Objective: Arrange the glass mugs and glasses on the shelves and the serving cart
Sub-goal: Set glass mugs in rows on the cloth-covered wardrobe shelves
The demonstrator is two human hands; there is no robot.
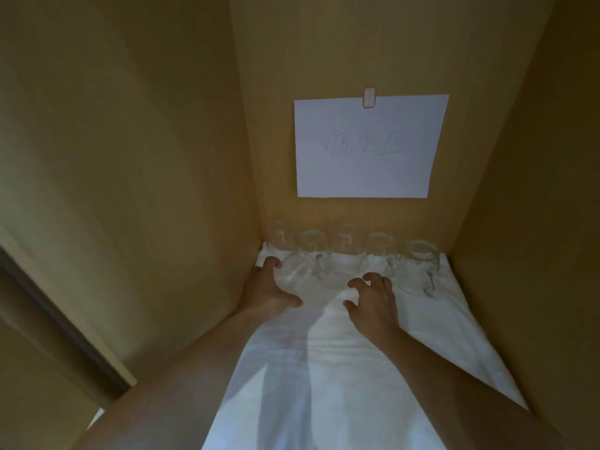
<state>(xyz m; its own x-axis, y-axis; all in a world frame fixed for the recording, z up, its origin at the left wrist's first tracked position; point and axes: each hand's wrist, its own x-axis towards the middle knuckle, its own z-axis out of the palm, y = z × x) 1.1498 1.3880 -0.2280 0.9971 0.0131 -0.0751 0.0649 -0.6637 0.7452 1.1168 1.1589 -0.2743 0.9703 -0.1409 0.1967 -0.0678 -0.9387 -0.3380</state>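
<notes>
Several clear glass mugs stand in a row at the back of a shelf lined with a white cloth (324,368). My left hand (272,290) curls round the left front mug (303,266), with its fingers on the mug's left side and its thumb in front. My right hand (373,303) hovers over the cloth with bent, spread fingers, just in front of the middle mug (378,251), and holds nothing. Apart at the right stands another mug (420,267), its handle facing the front. Two more glasses (344,241) sit behind, against the back wall.
The shelf is a narrow wooden compartment with a left wall (162,190) and a right wall (535,222). A white paper sheet (370,147) with handwriting is taped to the back wall. The cloth runs forward to the shelf's front edge.
</notes>
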